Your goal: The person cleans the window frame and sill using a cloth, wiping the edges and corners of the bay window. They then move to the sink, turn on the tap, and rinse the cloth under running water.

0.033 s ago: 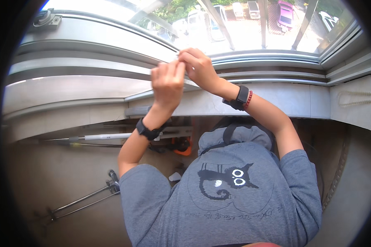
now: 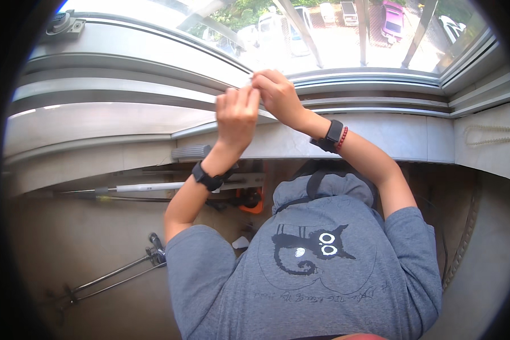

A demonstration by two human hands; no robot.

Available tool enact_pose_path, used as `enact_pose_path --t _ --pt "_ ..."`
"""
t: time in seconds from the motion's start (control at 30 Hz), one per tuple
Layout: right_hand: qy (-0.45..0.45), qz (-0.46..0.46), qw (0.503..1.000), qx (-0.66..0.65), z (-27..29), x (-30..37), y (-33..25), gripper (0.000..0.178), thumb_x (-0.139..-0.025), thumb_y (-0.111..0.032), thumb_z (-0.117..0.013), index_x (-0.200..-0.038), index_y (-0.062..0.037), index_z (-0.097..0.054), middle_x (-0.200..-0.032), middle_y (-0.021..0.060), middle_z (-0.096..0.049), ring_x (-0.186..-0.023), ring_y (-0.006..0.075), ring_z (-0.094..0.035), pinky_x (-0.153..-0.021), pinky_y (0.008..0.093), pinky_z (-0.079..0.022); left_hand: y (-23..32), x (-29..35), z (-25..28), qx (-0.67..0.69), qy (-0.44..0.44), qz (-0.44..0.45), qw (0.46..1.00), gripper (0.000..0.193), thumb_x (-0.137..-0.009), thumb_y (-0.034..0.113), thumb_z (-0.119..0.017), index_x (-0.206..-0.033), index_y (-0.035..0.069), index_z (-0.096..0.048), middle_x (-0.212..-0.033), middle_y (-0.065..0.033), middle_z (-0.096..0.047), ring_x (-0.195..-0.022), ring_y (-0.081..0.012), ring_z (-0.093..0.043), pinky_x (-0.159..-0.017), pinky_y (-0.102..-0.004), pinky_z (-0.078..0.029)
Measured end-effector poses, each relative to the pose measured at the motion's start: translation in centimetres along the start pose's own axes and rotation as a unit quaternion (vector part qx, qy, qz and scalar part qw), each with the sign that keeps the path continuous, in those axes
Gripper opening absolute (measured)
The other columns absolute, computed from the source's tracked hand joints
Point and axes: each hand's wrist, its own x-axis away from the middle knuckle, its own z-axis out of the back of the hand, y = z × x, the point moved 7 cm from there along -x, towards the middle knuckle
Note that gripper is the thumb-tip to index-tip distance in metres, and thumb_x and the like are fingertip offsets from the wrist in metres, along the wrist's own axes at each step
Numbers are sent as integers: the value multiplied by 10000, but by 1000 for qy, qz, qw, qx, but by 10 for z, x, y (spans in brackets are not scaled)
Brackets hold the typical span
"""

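Observation:
Both of my hands are raised together at the edge of the sliding window frame (image 2: 170,63). My left hand (image 2: 236,118) is closed, its fingers curled and its back toward me. Just right of it and slightly higher, my right hand (image 2: 280,97) pinches with thumb and forefinger next to the left fingertips. A small whitish bit (image 2: 249,83) shows between the two hands, too small and blurred to name. Each wrist wears a black band, and a red bead bracelet (image 2: 342,137) is on the right one.
Window tracks (image 2: 379,103) and a pale sill (image 2: 368,133) run before me. A grey ridged piece (image 2: 191,152) lies on the sill. Below are a white pole (image 2: 150,187), an orange object (image 2: 254,203) and a metal rod frame (image 2: 116,271). A beaded chain (image 2: 493,136) is at the right.
Both hands have shifted slightly to the right and a little nearer, staying close together with their fingers closed. The things around them look the same.

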Motion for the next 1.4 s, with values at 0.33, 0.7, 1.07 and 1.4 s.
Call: enact_pose_path --t 0.33,0.7,1.07,1.4 --pt "-141 -103 984 29 -9 109 45 116 -681 41 -573 -782 -6 -540 -776 133 -546 -756 332 -562 -642 390 -469 58 63 -62 158 -166 -64 971 47 -683 73 -565 -729 75 -571 -764 -51 -545 -770 -212 -518 -703 -335 -402" --pt "-12 42 996 -76 -5 -34 -66 222 -743 77 -613 -938 -28 -601 -867 105 -630 -797 262 -630 -683 325 -506 -46 -10 76 -45 60 52 996 174 -712 47 -666 -873 113 -656 -858 9 -602 -725 -160 -539 -603 -291 -454" --pt "-41 -60 997 10 -19 54 -1 192 -703 49 -540 -865 -42 -589 -827 114 -611 -789 299 -593 -693 379 -486 1 37 -7 60 -70 -18 996 125 -718 66 -628 -837 84 -661 -824 -4 -608 -737 -176 -555 -614 -293 -465" --pt "67 -25 997 25 -14 43 -18 220 -685 62 -570 -881 -33 -597 -860 118 -620 -805 307 -598 -689 364 -498 -5 36 11 16 19 12 1000 104 -709 55 -631 -795 109 -654 -841 10 -627 -680 -156 -564 -552 -284 -454"
